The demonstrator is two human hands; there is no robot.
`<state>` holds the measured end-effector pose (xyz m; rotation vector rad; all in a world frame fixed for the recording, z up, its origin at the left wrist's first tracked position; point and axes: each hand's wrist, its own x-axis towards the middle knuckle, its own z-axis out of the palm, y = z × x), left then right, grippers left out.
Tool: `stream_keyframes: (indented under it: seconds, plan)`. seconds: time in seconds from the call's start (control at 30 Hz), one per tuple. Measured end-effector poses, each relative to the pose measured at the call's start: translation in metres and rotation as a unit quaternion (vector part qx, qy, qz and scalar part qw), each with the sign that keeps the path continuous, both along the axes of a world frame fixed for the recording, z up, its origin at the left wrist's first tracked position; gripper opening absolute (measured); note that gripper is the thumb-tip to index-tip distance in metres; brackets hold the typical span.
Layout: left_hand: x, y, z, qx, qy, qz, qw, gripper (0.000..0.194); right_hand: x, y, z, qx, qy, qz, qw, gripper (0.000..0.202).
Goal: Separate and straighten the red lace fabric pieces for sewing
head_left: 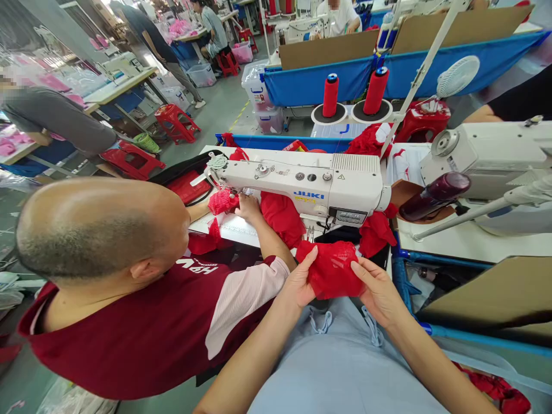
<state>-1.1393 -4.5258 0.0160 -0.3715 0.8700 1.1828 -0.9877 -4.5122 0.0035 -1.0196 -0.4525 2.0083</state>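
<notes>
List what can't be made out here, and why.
- Head view: underside of the red fabric, turned away, its side edges under the left hand and right hand.
- Head view: co-worker's left fingers, hidden behind the cloth at the needle area.
- Head view: readout on the machine's display panel, too small.
- Head view: full extent of the red cloth at lower right, cut off by the bottom edge.

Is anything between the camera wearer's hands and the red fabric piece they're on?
Nothing visible: the left hand and right hand already hold the red fabric piece directly, one at each side. The co-worker's forearm lies to the left of the piece, not between it and either hand.
</notes>
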Motion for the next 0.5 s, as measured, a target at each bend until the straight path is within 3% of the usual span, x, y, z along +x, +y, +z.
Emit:
stream_keyframes:
  seconds: [0.2, 0.5]
  plan:
    - [0.001, 0.002, 0.002, -0.013, 0.043, 0.025, 0.999, 0.007, 0.000, 0.003, 0.004, 0.013, 0.011, -0.013, 1.000, 0.036]
    - [0.008, 0.006, 0.011, -0.018, 0.061, 0.003, 0.998, 0.018, -0.005, 0.002, -0.002, 0.120, -0.076, 0.044, 0.989, 0.032]
